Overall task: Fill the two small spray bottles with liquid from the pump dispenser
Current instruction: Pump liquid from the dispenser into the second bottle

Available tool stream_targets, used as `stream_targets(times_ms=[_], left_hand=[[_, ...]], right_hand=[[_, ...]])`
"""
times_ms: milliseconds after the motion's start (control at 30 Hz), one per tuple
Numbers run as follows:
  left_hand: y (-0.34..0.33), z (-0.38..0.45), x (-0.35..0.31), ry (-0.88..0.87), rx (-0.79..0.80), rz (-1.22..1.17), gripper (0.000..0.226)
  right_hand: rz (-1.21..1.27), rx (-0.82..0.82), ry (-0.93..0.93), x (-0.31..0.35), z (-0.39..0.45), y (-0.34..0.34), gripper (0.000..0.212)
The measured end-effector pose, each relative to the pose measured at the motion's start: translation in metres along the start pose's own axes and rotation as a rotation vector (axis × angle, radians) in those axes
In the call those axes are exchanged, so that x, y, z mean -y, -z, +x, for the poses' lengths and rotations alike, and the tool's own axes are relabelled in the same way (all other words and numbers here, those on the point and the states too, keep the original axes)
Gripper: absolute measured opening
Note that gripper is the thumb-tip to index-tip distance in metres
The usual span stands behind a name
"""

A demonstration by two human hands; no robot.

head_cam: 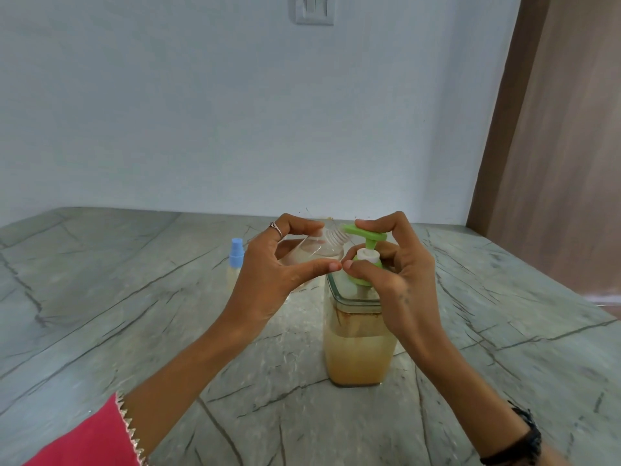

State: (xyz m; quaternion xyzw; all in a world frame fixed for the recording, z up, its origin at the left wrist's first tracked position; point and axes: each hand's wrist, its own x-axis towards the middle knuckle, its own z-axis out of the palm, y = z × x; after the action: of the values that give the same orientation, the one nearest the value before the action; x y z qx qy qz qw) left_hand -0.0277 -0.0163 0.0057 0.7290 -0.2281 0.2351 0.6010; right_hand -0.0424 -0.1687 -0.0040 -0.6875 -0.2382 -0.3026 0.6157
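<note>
A square clear pump dispenser (358,354) holding yellowish liquid stands on the marble counter (134,314). Its green pump head (364,235) points left. My right hand (393,280) grips the pump, index finger on top of the head and thumb at the green collar. My left hand (279,274) holds a clear uncapped small spray bottle (319,248) tilted sideways, its threaded neck at the pump's spout. A second small spray bottle (235,267) with a blue spray top stands upright on the counter to the left, partly hidden behind my left hand.
A pale wall with a switch plate (315,10) rises behind the counter. A brown wooden door or panel (554,163) borders the counter on the right. My red sleeve (87,442) shows at the bottom left.
</note>
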Motion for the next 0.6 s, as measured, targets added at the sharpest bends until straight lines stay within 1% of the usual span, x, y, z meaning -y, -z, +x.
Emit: stream_targets(times_ms=[167,367,600], left_hand=[[0.0016,-0.0009,0.0021,0.015,0.007,-0.004,0.045],[0.0013,-0.0015,0.002,0.019,0.005,-0.008,0.045],[0.0006,-0.0019,0.0011,0.013,0.002,-0.021,0.045]], right_hand=[[-0.045,-0.02,-0.008,0.0008,0.0012,-0.0017,0.026],[-0.052,0.012,0.037,-0.0018,-0.0039,-0.0004,0.032],[-0.071,0.012,0.068,-0.0047,-0.0046,0.0003,0.035]])
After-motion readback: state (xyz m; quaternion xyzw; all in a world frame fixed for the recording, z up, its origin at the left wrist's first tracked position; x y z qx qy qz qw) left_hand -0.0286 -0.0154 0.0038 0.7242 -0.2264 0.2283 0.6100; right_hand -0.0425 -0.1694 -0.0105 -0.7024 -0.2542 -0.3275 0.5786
